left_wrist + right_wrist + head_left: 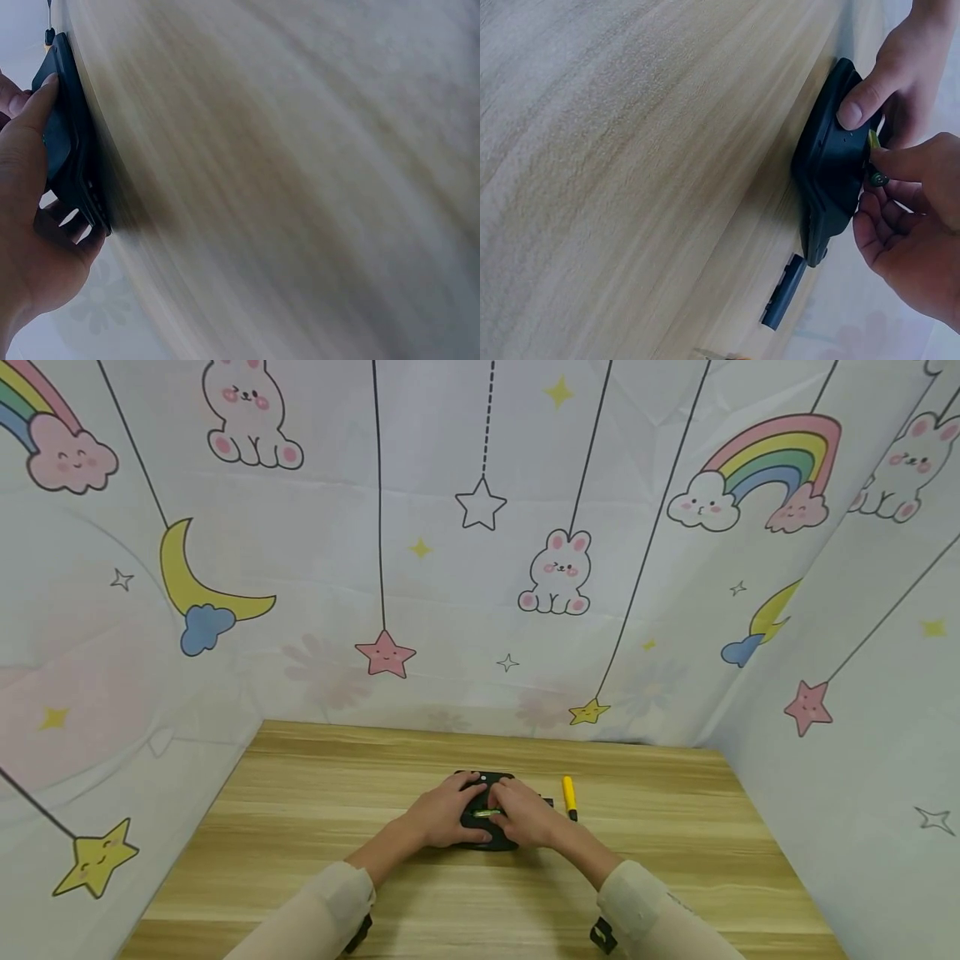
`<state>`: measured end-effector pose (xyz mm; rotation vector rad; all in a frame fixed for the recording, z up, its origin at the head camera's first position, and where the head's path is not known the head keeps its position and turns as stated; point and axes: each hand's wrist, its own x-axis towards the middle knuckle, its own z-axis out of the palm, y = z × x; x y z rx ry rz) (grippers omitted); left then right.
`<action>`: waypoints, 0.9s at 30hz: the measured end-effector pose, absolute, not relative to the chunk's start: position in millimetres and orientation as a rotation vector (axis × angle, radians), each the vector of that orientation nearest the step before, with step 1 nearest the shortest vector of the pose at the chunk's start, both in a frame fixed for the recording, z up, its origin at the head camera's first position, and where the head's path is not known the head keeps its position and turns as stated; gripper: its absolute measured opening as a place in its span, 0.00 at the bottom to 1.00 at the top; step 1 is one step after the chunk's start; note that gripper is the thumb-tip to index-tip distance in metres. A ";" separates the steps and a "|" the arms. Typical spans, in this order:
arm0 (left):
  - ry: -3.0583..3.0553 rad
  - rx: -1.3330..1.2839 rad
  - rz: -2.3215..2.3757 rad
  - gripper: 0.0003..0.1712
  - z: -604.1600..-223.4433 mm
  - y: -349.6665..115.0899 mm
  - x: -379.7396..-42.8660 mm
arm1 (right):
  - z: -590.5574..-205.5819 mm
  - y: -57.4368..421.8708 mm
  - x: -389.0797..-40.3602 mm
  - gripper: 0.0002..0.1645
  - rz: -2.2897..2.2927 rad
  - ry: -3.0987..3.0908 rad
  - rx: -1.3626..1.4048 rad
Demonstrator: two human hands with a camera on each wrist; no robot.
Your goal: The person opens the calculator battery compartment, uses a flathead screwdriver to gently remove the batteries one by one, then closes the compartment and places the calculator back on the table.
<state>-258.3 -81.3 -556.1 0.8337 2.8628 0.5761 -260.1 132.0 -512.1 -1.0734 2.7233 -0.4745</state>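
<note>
I judged the battery (487,813) likeliest to slip and roll off the device (836,161), since the right hand (527,814) only pinched its smooth round body between thumb and finger, the other fingers loosely bent beneath. If the left hand (450,812) eased its grip, thumb on the near part and fingers at the far side, the device could slide under a push. It sat mid-worktop (322,802), left of the cover (784,292) and yellow tool (569,795). The battery's long axis ran left to right over it; I couldn't tell which way its terminals pointed.
</note>
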 end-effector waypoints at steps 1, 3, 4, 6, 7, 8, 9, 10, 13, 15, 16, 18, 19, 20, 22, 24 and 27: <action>2.863 0.834 0.576 0.53 -556.1 -81.2 -258.4 | -512.3 132.2 -260.2 0.05 -0.475 2.723 -1.076; 2.861 0.833 0.578 0.53 -555.6 -80.9 -258.3 | -512.9 132.6 -260.4 0.05 -0.479 2.723 -1.083; 2.859 0.832 0.579 0.53 -555.2 -80.8 -258.3 | -513.3 132.9 -260.6 0.05 -0.486 2.721 -1.090; 2.859 0.830 0.576 0.53 -554.9 -80.6 -258.1 | -514.1 133.7 -261.0 0.05 -0.501 2.714 -1.102; 2.859 0.829 0.572 0.53 -554.9 -80.6 -258.0 | -514.5 134.1 -261.2 0.05 -0.507 2.711 -1.108; 2.859 0.829 0.569 0.53 -554.8 -80.6 -258.0 | -514.8 134.5 -261.4 0.05 -0.515 2.707 -1.112; 2.861 0.828 0.565 0.53 -554.6 -80.6 -257.9 | -515.1 134.9 -261.8 0.05 -0.524 2.701 -1.117; 2.862 0.829 0.561 0.53 -554.7 -80.6 -258.1 | -515.2 135.4 -261.9 0.05 -0.526 2.696 -1.118; 2.864 0.833 0.553 0.53 -555.1 -80.1 -258.5 | -515.1 137.0 -263.1 0.05 -0.536 2.679 -1.121; 2.860 0.837 0.552 0.53 -555.4 -79.4 -258.8 | -514.8 138.8 -263.9 0.05 -0.538 2.661 -1.118; 2.857 0.839 0.554 0.53 -555.8 -79.1 -259.0 | -514.1 139.9 -264.2 0.05 -0.542 2.649 -1.107; 2.852 0.843 0.560 0.53 -556.4 -78.9 -259.3 | -512.8 142.7 -265.4 0.05 -0.575 2.622 -1.094; 2.852 0.842 0.559 0.53 -556.6 -79.1 -259.5 | -512.4 144.4 -265.7 0.05 -0.588 2.615 -1.081; 2.854 0.840 0.557 0.54 -556.9 -79.5 -259.6 | -512.0 146.2 -266.2 0.05 -0.604 2.609 -1.069; 2.861 0.836 0.558 0.54 -556.9 -80.6 -259.6 | -511.5 149.8 -266.7 0.05 -0.645 2.606 -1.051; 2.864 0.835 0.561 0.54 -556.4 -81.6 -259.6 | -512.9 153.7 -267.2 0.04 -0.687 2.615 -1.050; 2.860 0.841 0.584 0.54 -555.2 -81.8 -259.2 | -515.8 157.0 -266.6 0.03 -0.723 2.642 -1.044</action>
